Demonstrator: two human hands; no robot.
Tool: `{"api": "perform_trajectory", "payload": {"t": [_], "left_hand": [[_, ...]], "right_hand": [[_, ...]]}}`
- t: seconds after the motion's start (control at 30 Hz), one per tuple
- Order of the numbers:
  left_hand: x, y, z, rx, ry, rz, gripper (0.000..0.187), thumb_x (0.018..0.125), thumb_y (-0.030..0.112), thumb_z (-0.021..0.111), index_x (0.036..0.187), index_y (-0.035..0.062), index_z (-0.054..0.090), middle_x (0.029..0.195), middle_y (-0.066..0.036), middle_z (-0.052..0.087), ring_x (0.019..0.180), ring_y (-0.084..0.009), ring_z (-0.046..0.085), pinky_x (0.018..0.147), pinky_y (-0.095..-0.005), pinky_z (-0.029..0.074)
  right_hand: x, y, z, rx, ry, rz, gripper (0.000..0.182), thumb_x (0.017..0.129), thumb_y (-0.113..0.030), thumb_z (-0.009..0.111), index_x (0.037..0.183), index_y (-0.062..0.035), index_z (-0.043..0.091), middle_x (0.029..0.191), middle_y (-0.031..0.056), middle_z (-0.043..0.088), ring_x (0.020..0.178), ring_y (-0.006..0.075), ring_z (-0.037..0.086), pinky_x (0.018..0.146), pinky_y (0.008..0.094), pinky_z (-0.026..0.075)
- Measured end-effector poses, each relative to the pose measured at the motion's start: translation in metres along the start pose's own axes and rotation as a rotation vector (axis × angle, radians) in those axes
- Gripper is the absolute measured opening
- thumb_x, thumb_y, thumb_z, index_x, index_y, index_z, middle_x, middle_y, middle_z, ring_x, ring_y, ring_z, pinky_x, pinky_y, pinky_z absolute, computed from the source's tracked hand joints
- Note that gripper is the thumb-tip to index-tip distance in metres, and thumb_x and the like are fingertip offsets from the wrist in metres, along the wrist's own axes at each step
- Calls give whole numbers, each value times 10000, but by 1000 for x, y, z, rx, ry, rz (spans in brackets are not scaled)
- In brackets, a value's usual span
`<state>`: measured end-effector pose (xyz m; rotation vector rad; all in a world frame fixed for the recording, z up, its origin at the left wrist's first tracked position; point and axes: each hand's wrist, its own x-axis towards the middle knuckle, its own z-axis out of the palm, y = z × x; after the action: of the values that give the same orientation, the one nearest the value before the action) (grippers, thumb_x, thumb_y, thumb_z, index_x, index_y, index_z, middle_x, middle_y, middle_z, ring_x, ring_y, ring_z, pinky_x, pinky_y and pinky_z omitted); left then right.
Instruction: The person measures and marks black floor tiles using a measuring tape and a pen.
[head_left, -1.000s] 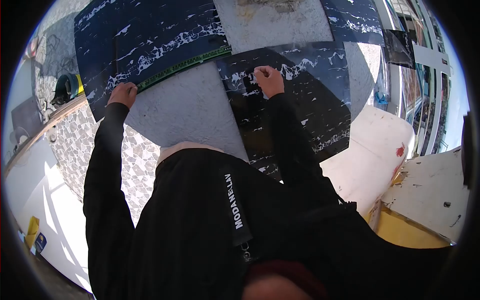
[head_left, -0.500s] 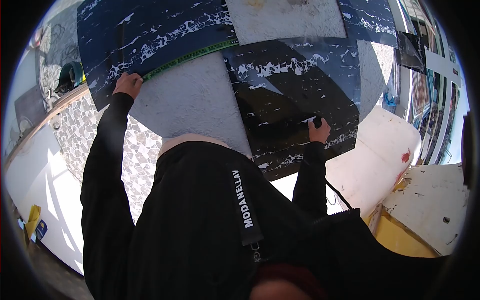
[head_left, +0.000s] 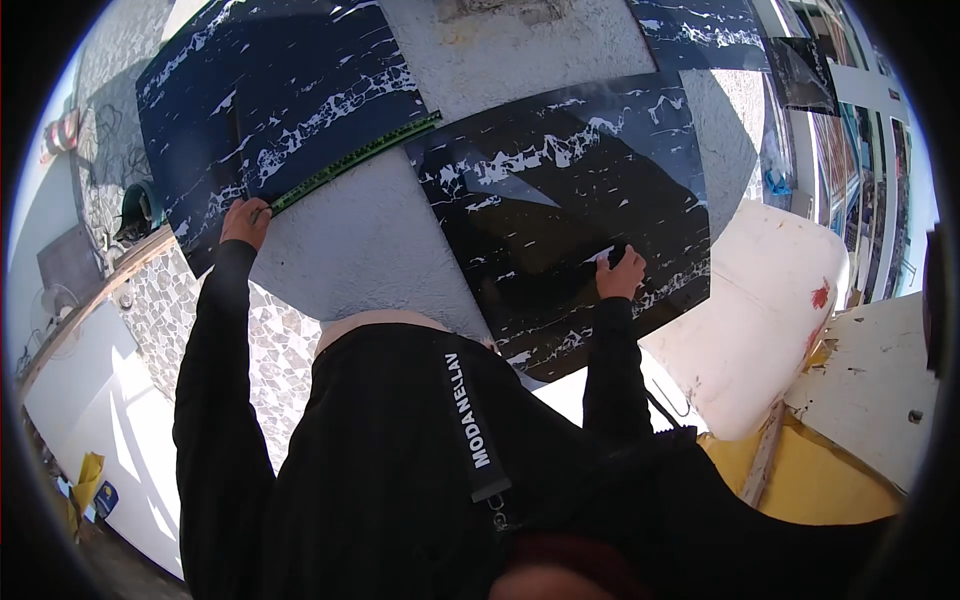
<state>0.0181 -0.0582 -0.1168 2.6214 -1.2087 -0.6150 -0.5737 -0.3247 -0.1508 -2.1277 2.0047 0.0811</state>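
Note:
My left hand (head_left: 245,220) grips the lower end of a long green straightedge (head_left: 355,160). It lies along the bottom edge of a dark blue marbled tile (head_left: 270,100) on the rough grey wall (head_left: 360,250). My right hand (head_left: 620,275) rests on the lower right part of a black marbled tile (head_left: 540,210). Its fingers are closed on a small dark object pressed to the tile face. My black sleeves and jacket fill the lower half of the view.
A white plastic container (head_left: 760,310) stands at the right, below the black tile. A white, paint-spotted board (head_left: 880,370) sits over a yellow surface (head_left: 800,480) beside it. Pebble-pattern cladding (head_left: 160,310) runs at the lower left. More dark tiles (head_left: 700,30) are fixed higher up.
My right hand moved from the top of the black tile down to its lower right part. My left hand stayed on the end of the green straightedge.

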Motion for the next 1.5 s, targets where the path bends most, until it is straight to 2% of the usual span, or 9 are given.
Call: {"api": "perform_trajectory", "payload": {"t": [0.1, 0.2, 0.23, 0.27, 0.4, 0.57, 0.9, 1.13, 1.5], "left_hand": [[22, 38, 8, -85, -76, 84, 189, 777, 211, 631, 872, 48, 638, 734, -141, 594, 689, -283, 590, 644, -372, 463], [51, 135, 26, -202, -110, 169, 174, 775, 189, 616, 859, 37, 613, 712, -136, 568, 670, -263, 574, 634, -354, 453], [63, 172, 34, -225, -138, 182, 148, 802, 189, 595, 828, 43, 599, 633, -66, 537, 592, -157, 515, 585, -308, 416], [74, 212, 38, -246, -226, 150, 161, 797, 208, 596, 830, 51, 600, 634, -76, 540, 591, -179, 525, 591, -316, 423], [125, 319, 94, -92, -195, 271, 243, 743, 318, 618, 808, 84, 622, 744, -133, 628, 742, -317, 623, 670, -395, 475], [153, 423, 115, -7, -285, 212, 181, 750, 277, 604, 798, 114, 669, 826, -153, 662, 818, -356, 626, 754, -414, 493], [179, 460, 122, 19, -357, 205, 221, 759, 271, 594, 775, 53, 632, 727, -168, 627, 735, -317, 620, 671, -390, 469], [183, 469, 115, 112, -343, 185, 226, 760, 284, 588, 806, 70, 646, 793, -189, 614, 776, -364, 599, 669, -423, 460], [195, 459, 120, -65, -433, 148, 216, 744, 182, 636, 827, -17, 622, 733, -120, 583, 683, -208, 558, 650, -321, 437]], "right_hand": [[-10, -20, -16, 31, 22, 46, 661, 780, -316, 665, 1306, -17, 400, 1318, 251, 355, 1187, 437, 371, 990, 481, 334], [-11, -18, -3, 102, 146, -55, 636, 815, -320, 622, 1333, -38, 384, 1378, 220, 325, 1264, 412, 317, 1033, 503, 282], [-12, -20, -2, 120, 170, -38, 636, 815, -320, 622, 1333, -38, 384, 1378, 220, 325, 1264, 412, 317, 1033, 503, 282], [-14, -22, -1, 109, 172, -19, 625, 824, -317, 608, 1338, -44, 382, 1389, 203, 324, 1284, 399, 301, 1047, 507, 261], [-16, -24, -2, 149, 206, 4, 604, 842, -309, 580, 1351, -56, 375, 1410, 177, 320, 1323, 376, 262, 1078, 513, 207], [-13, -17, -5, 225, 187, 4, 612, 833, -310, 587, 1351, -61, 379, 1414, 177, 315, 1325, 372, 261, 1082, 522, 192], [-3, -15, -2, 326, 142, 41, 599, 830, -281, 579, 1341, -24, 400, 1411, 204, 322, 1327, 391, 251, 1082, 553, 148], [1, -9, 2, 359, 80, 67, 604, 806, -288, 599, 1325, -40, 415, 1404, 221, 322, 1312, 413, 265, 1079, 560, 142], [3, -4, 6, 354, 53, 86, 582, 773, -280, 625, 1270, -15, 479, 1382, 197, 360, 1329, 377, 251, 1088, 543, 127]]}}
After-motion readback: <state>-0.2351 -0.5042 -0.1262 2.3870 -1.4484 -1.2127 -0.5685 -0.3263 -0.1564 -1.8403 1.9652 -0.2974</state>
